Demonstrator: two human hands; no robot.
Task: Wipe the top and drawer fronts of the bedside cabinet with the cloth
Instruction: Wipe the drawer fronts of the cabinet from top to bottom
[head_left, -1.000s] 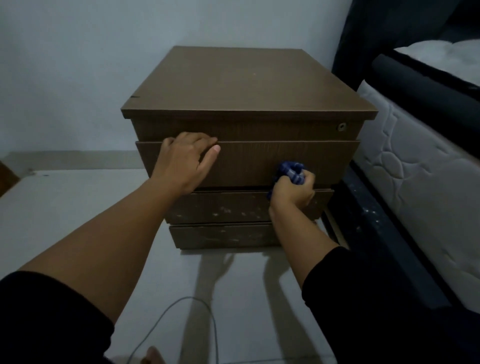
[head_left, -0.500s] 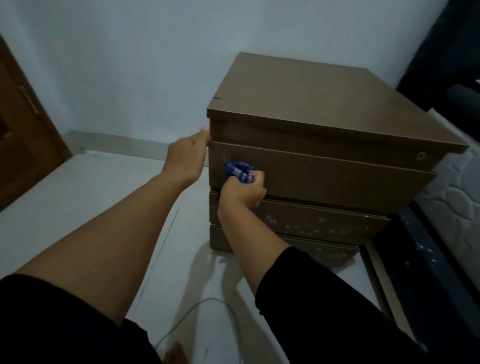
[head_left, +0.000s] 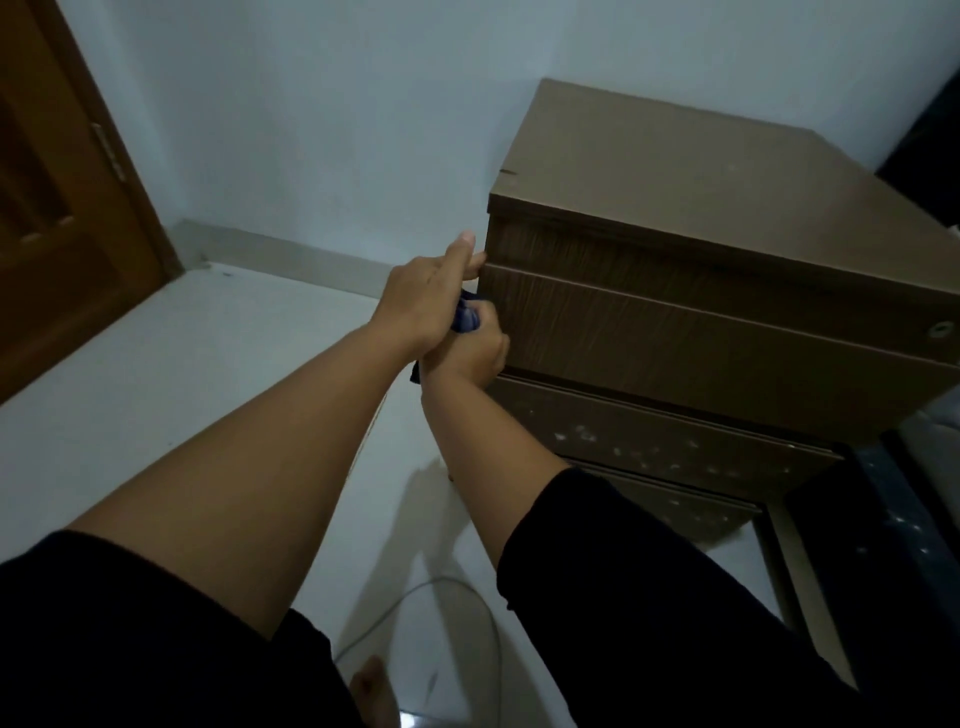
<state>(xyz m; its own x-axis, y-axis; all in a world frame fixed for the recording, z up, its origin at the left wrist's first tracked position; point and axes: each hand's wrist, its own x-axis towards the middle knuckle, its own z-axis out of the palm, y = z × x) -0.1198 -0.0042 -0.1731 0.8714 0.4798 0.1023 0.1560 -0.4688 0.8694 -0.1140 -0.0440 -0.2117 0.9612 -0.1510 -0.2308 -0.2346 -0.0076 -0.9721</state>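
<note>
Right hand (head_left: 467, 353) clenched on blue cloth (head_left: 466, 318) at left end of top drawer front (head_left: 701, 343) of bedside cabinet (head_left: 691, 171). Left hand (head_left: 423, 301) braces corner, fingers curled on edge, holding nothing. Keep cloth flat, stroke along grain — speckled lower drawer front (head_left: 649, 441) probably needs firmer rubbing.

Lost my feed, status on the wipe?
Right hand gripping cloth at drawer front, left edge. Left hand bracing cabinet corner. Nothing blocking.

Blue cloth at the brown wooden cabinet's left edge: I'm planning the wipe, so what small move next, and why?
Probably drop the right hand with the blue cloth to the speckled second drawer front: it shows pale spots, while the upper drawer front looks clean. The left hand braces the cabinet's corner.
</note>
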